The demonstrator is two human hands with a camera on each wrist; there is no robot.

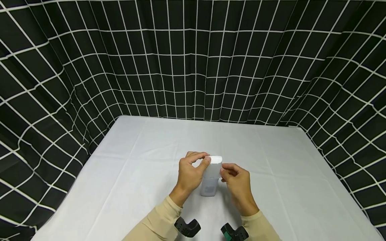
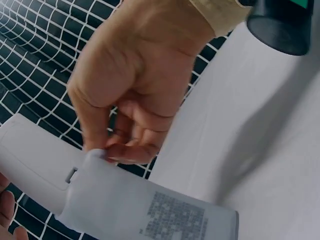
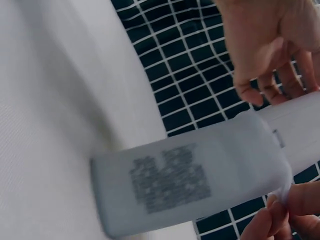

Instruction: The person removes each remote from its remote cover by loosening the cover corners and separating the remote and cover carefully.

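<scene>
A white case (image 1: pixel 212 170) is seen upright in the head view, its white upper part (image 2: pixel 35 162) rising from a translucent lower sleeve (image 3: pixel 240 150) with a grey speckled patch. My left hand (image 1: pixel 189 172) grips the upper part near its top, thumb on the near face and fingers at the left side. My right hand (image 1: pixel 239 187) pinches the sleeve's upper edge at the right between thumb and fingertips. A small dark slot shows in the upper part just above the sleeve's edge. Whether the base touches the table cannot be told.
A white cloth (image 1: pixel 144 140) covers the table under both hands. Dark curtains with a white grid (image 1: pixel 193 67) stand behind it and along both sides. Each wrist carries a black device, the right one (image 1: pixel 234 232) with a green part.
</scene>
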